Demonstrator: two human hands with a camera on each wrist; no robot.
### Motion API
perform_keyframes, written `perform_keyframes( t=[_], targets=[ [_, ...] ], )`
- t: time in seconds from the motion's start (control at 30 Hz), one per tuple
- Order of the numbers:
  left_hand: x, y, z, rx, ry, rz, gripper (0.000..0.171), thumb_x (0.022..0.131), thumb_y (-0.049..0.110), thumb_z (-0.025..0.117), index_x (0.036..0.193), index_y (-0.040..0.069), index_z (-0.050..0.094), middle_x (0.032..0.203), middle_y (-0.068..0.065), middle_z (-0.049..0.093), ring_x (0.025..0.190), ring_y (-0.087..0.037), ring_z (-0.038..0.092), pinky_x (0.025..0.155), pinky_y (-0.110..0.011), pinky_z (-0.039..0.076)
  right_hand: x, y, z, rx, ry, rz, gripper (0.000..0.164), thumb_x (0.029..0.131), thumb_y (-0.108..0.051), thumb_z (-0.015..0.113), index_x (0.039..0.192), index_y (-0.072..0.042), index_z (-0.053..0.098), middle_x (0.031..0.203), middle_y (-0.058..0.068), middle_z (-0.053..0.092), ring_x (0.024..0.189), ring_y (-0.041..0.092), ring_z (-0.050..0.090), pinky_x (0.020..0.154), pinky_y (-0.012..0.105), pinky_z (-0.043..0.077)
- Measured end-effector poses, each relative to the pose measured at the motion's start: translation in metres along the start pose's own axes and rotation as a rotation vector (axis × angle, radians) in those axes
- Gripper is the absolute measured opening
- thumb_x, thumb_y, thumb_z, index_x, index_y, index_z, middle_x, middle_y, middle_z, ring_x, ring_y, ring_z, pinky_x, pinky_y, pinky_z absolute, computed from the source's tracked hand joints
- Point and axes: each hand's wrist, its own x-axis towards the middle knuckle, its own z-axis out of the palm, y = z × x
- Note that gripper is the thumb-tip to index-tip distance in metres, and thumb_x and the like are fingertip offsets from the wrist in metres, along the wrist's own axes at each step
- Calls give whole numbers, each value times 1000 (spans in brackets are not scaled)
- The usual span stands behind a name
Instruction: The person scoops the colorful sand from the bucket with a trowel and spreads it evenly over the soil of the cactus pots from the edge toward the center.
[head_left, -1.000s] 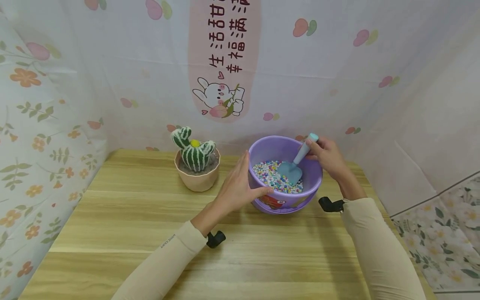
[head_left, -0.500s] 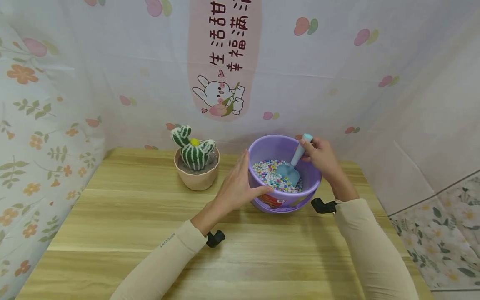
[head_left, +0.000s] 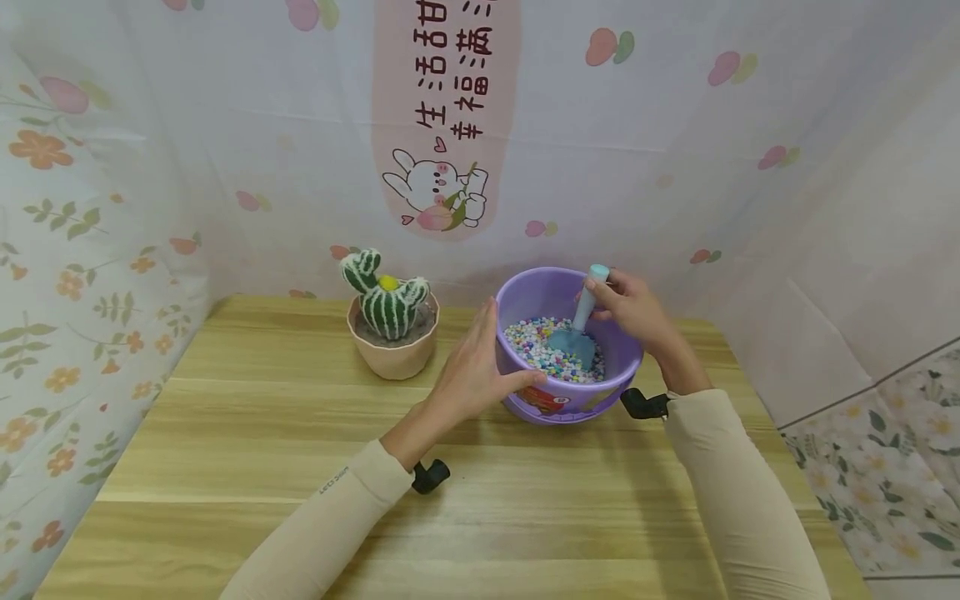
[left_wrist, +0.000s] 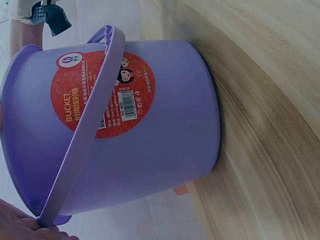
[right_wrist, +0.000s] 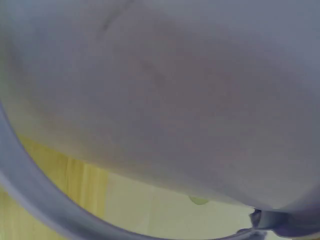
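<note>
A purple bucket (head_left: 570,398) stands on the wooden table, partly filled with small multicoloured beads (head_left: 534,337). My left hand (head_left: 468,367) lies against the bucket's left side, fingers straight and thumb stretched along the front rim. In the left wrist view, the bucket (left_wrist: 175,100) shows a red label and its lowered handle (left_wrist: 82,135). My right hand (head_left: 636,312) pinches the handle of a pale blue toy shovel (head_left: 585,312), whose blade sits among the beads, its edge partly buried. Bucket wall (right_wrist: 160,100) fills most of the right wrist view, hiding the hand and shovel.
A knitted cactus (head_left: 390,312) in a pale pink pot (head_left: 397,358) stands left of the bucket. Behind the table (head_left: 525,517) hangs a white printed cloth (head_left: 630,167), close to the bucket. Black wrist cameras (head_left: 430,477) stick out below the sleeves.
My right hand has moved left with the shovel, and the shovel's handle has become more upright. The blade has slid slightly left through the beads. My left hand stays on the bucket.
</note>
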Motion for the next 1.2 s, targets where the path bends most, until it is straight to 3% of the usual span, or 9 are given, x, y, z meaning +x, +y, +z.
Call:
perform_keyframes(
  t=[0.13, 0.57, 0.83, 1.07, 1.2],
  targets=[
    [1, 2, 0, 3, -3, -5, 125, 74, 71, 68, 156, 5, 1, 163, -13, 6, 149, -27, 12, 116, -49, 23, 2, -1, 2, 2, 21, 2, 45, 101, -37, 52, 119, 5, 55, 115, 27, 64, 94, 11, 66, 80, 28, 57],
    [1, -1, -1, 9, 5, -2, 124, 75, 71, 67, 156, 5, 1, 163, -13, 6, 149, -28, 12, 116, -49, 23, 7, -4, 9, -24, 130, 53, 48, 102, -32, 49, 121, 13, 53, 113, 33, 63, 81, 6, 66, 72, 25, 57],
    [1, -1, 0, 4, 3, -8, 125, 74, 73, 66, 156, 5, 2, 163, -13, 5, 149, -27, 11, 116, -50, 23, 7, -3, 10, -66, 188, 94, 46, 103, -30, 50, 127, 10, 55, 103, 19, 58, 78, 11, 58, 71, 28, 58],
    [0, -1, -1, 9, 7, -19, 124, 74, 71, 68, 156, 2, 5, 162, -14, 7, 148, -29, 13, 115, -51, 24, 4, -1, 9, -11, 190, 83, 52, 101, -34, 52, 133, 7, 54, 109, 22, 64, 79, 5, 66, 70, 26, 58],
    [1, -1, -1, 4, 3, -14, 125, 74, 71, 68, 156, 3, 4, 162, -14, 7, 148, -30, 14, 115, -51, 24, 3, -2, 8, 14, 206, 76, 51, 101, -33, 53, 131, 8, 56, 101, 15, 66, 75, 3, 66, 66, 25, 58]
  ],
)
